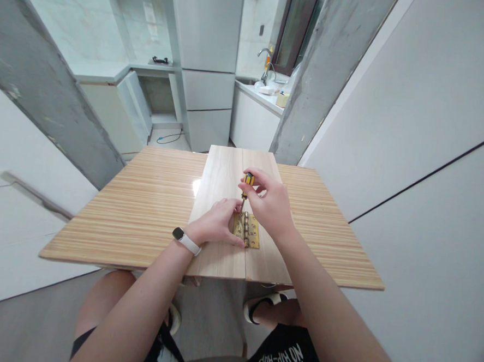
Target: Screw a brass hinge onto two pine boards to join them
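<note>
A brass hinge [254, 235] lies unfolded across the seam of two pale wooden boards, the left board [219, 179] and the right board [263, 161]. My left hand [218, 223] curls round the hinge's left leaf, thumb at its lower edge and fingers by its top, holding it against the wood. Above that leaf, my right hand [271, 202] grips the yellow and black handle of a screwdriver [248, 181]. The screwdriver points down, slightly tilted, with its tip at the hinge's upper left part. My left fingers are close to the shaft. Whether a screw sits under the tip is too small to tell.
The boards rest on a striped wooden table [154, 208], reaching its front edge. Beyond stand a fridge [209, 86], a counter [97, 71] and a sink tap [265, 62]. White panels rise on both sides. My legs are below the table edge.
</note>
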Tool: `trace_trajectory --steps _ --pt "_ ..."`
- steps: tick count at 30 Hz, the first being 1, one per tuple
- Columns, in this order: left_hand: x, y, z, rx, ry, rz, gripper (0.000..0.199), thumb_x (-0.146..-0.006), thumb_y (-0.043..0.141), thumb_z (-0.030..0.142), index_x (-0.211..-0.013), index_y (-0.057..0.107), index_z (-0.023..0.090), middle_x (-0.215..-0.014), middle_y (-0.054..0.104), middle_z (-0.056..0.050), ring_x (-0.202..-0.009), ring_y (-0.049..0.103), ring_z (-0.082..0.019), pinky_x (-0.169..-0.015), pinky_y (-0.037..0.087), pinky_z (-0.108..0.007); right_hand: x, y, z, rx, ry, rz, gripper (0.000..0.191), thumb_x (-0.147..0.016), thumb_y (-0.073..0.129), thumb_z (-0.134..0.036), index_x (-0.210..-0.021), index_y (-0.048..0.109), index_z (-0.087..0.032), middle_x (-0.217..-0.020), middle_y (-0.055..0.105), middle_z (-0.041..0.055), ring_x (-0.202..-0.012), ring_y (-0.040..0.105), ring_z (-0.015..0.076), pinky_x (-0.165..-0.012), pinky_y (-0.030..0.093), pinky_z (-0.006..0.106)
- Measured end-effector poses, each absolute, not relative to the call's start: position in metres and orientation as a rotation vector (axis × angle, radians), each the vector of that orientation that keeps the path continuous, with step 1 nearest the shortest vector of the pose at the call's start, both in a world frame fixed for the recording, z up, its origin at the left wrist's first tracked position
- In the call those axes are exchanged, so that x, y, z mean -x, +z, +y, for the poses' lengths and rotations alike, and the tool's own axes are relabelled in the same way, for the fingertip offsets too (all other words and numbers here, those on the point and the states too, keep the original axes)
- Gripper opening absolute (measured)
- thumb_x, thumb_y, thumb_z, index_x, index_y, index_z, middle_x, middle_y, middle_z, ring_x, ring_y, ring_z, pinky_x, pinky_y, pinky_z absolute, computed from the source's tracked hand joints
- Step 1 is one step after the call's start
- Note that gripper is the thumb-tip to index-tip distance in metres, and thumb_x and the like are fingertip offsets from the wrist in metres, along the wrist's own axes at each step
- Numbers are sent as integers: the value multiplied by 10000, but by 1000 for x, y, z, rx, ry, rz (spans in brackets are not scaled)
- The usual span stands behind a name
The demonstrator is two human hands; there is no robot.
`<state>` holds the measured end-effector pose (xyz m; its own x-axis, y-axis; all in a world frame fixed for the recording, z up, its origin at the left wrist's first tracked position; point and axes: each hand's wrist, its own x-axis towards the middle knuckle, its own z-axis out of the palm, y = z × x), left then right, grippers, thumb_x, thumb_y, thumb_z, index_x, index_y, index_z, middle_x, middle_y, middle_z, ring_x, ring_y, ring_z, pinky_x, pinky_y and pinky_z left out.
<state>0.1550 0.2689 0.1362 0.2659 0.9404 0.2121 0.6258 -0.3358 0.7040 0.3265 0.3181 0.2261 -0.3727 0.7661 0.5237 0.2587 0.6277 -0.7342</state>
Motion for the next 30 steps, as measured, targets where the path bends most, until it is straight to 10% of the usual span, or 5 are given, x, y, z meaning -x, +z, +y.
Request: trace_trajectory --steps 9,20,30 --pt "-156 136 269 -2021 873 1401 1020 -500 1005 573 -1350 558 229 -1227 623 -134 -1137 584 -380 -970 508 -541 -327 229 310 804 501 -2009 170 -929 752 -355 -1062 673 -287 -928 737 23 -866 685 240 -791 516 382" --pt "-154 134 270 -2102 819 1434 938 -527 974 649 -1249 564 213 -1225 626 -129 -1086 586 -361 -928 504 -514 -341 241 312 685 582 -2262 353 -1065 473 -241 -1352 677 -270 -1313 750 82 -1174 704 259 -1000 523 431" --pt "-154 134 270 -2064 852 1413 972 -511 999 585 -1301 570 216 -1227 631 -129 -1118 585 -368 -972 498 -524 -338 245 315 736 599 -2131 159 -945 732 -315 -1072 748 -222 -859 765 21 -676 642 164 -706 490 320"
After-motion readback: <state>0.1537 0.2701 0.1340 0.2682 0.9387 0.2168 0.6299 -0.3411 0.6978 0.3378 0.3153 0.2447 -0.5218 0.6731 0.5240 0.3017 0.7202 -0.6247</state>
